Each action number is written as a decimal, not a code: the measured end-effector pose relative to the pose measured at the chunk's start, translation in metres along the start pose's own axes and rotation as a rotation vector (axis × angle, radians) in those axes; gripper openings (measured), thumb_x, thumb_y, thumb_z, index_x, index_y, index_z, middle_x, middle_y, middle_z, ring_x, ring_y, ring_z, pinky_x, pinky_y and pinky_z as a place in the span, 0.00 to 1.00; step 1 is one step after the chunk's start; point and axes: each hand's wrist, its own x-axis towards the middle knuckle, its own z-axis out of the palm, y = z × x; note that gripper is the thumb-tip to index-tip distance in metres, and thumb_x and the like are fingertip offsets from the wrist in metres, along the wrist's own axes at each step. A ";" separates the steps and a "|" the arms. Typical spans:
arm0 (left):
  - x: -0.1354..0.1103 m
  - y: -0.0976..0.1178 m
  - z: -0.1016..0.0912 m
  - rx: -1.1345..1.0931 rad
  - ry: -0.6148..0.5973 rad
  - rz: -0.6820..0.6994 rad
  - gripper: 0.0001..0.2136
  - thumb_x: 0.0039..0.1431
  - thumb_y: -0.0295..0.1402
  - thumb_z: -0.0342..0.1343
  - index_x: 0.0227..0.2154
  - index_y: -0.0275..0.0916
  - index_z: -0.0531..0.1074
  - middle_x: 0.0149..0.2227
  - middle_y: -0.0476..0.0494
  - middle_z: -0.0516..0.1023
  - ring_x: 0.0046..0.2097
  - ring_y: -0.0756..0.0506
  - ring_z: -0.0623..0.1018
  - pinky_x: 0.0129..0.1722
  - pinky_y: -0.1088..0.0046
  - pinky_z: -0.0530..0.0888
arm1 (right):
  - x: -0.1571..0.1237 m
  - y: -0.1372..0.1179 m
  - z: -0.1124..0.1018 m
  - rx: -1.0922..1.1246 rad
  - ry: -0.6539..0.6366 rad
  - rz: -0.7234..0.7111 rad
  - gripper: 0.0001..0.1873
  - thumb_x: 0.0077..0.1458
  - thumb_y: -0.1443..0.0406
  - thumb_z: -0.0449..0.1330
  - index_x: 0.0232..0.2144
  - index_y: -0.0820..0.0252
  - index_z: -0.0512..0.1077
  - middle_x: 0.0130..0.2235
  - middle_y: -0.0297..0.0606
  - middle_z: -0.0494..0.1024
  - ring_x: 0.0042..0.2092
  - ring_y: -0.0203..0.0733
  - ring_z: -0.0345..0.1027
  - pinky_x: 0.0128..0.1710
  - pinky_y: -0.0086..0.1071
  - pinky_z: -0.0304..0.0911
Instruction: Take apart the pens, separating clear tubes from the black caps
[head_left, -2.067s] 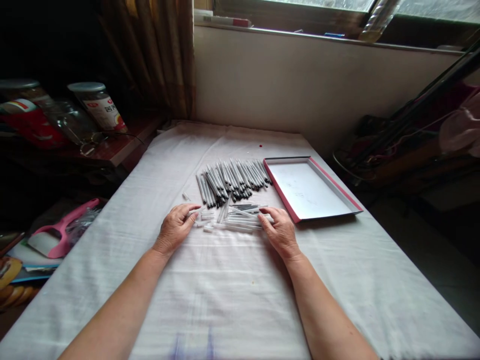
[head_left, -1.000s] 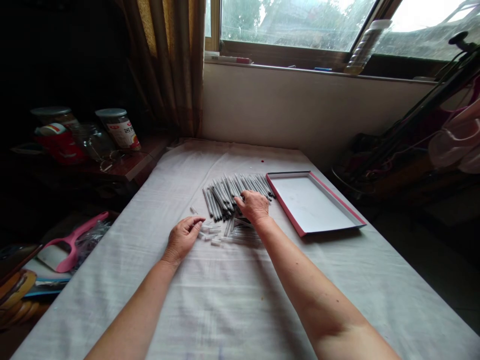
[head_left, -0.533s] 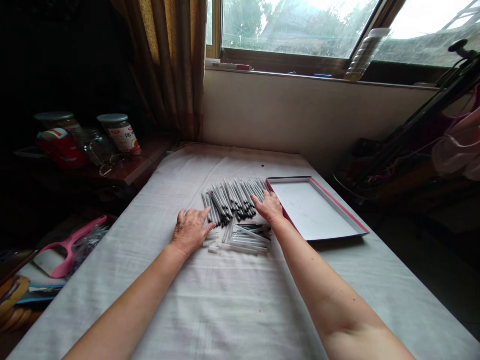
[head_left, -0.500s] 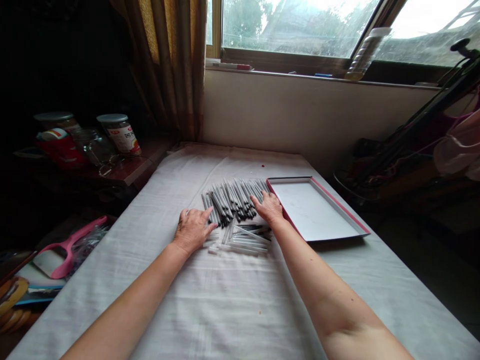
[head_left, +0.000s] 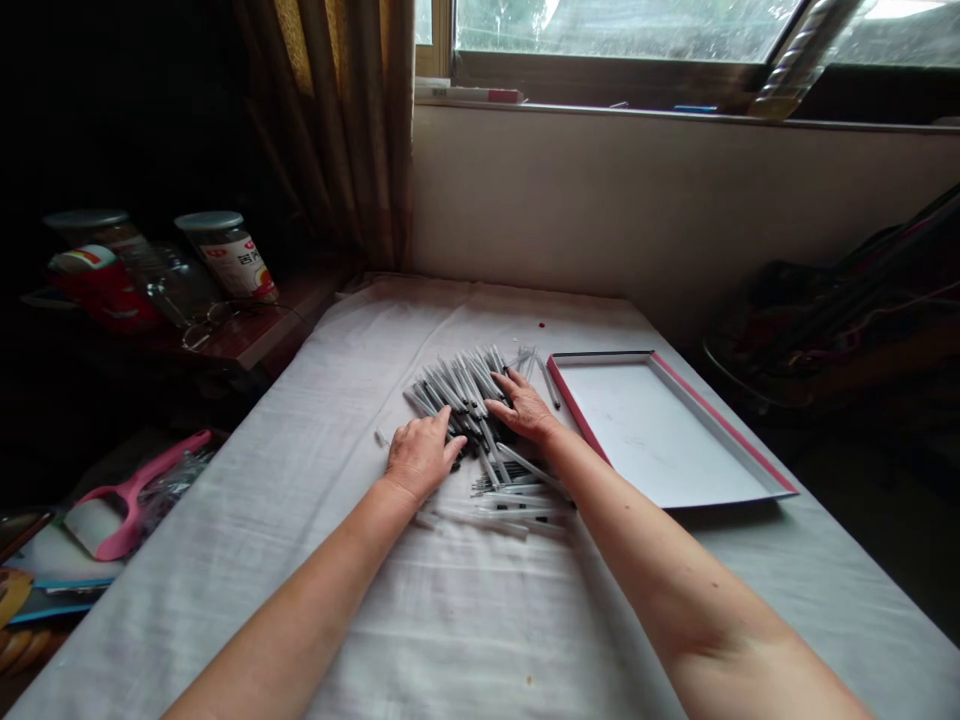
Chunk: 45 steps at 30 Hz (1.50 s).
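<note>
A heap of clear-barrelled pens with black ends (head_left: 457, 378) lies on the white cloth, pressed in from both sides by my hands. My left hand (head_left: 420, 448) touches its near left edge, thumb and fingers apart. On the right edge rests my right hand (head_left: 525, 408), its fingers spread over the pens. Nearer to me, a looser group of clear tubes and thin black pieces (head_left: 510, 498) lies mostly crosswise, partly hidden by my right forearm. A few stray pens (head_left: 549, 382) lie just beyond my right hand.
A shallow white tray with red edges (head_left: 660, 430) lies to the right on the cloth-covered table (head_left: 420, 640). At left, a side table holds a labelled jar (head_left: 229, 258) and glasses (head_left: 206, 328). A pink-handled tool (head_left: 127, 500) sits low at left. A wall and window stand behind.
Both hands have squeezed inward, the left one moving right. The pen heap is narrower and more piled up, and a few pens now lie apart near the tray. The view has tilted down slightly.
</note>
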 end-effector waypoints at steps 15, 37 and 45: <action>0.016 0.021 0.010 -0.073 0.034 -0.031 0.22 0.65 0.31 0.48 0.62 0.34 0.61 0.47 0.35 0.80 0.49 0.39 0.78 0.46 0.64 0.73 | 0.051 -0.013 -0.038 -0.042 -0.252 -0.196 0.31 0.53 0.65 0.62 0.60 0.59 0.67 0.61 0.46 0.70 0.62 0.49 0.63 0.62 0.39 0.57; -0.085 -0.084 0.032 -0.217 0.373 0.253 0.16 0.65 0.41 0.50 0.49 0.42 0.73 0.51 0.40 0.78 0.54 0.40 0.75 0.56 0.56 0.68 | -0.093 -0.106 0.006 -0.254 0.135 -0.082 0.12 0.62 0.60 0.56 0.42 0.56 0.77 0.40 0.42 0.80 0.43 0.45 0.71 0.42 0.33 0.61; -0.085 -0.083 0.028 -0.236 0.349 0.240 0.14 0.64 0.39 0.51 0.48 0.42 0.75 0.50 0.40 0.78 0.53 0.41 0.75 0.56 0.58 0.68 | -0.053 -0.128 0.012 -0.362 0.086 0.010 0.17 0.61 0.53 0.56 0.43 0.58 0.74 0.45 0.49 0.78 0.47 0.51 0.70 0.44 0.37 0.62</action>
